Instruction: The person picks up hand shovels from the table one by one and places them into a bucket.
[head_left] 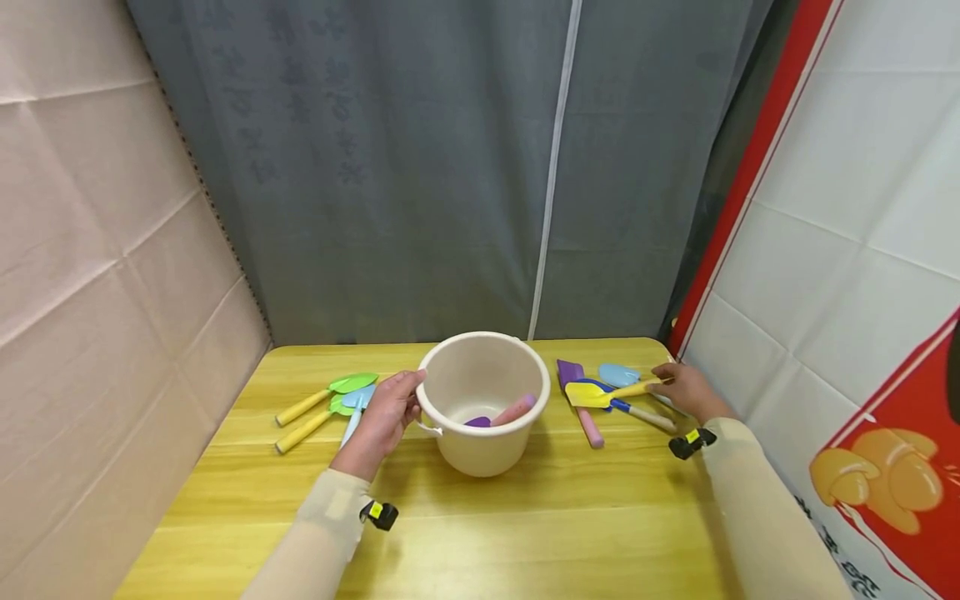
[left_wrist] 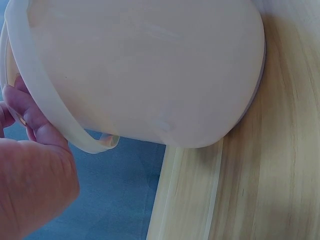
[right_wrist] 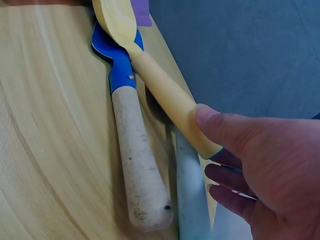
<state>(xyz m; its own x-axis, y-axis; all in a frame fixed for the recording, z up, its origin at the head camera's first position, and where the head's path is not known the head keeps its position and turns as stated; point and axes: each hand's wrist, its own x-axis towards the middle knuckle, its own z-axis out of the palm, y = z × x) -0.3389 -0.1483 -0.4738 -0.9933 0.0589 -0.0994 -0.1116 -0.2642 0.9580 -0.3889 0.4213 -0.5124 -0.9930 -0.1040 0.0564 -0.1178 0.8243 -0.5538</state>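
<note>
A white bucket (head_left: pixel 480 454) stands on the table, and my left hand (head_left: pixel 392 408) grips its rim on the left side. In the left wrist view, fingers (left_wrist: pixel 35 117) curl over that rim near the bucket's handle. Inside the bucket lie a pink handle (head_left: pixel 514 410) and a purple piece (head_left: pixel 477 422). At the right, my right hand (head_left: pixel 688 390) pinches the handle end of a yellow toy shovel (head_left: pixel 592 394). Beneath that shovel lies a blue shovel with a pale wooden handle (right_wrist: pixel 140 160). A light blue shovel (head_left: pixel 618 374) and a purple shovel with a pink handle (head_left: pixel 589 427) are beside them.
Left of the bucket lie two green shovels with yellow handles (head_left: pixel 303 432) and a light blue shovel (head_left: pixel 358 397). A grey curtain (head_left: pixel 405 183) hangs behind the wooden table (head_left: pixel 480 542). White panels flank both sides, the right one close to my right arm.
</note>
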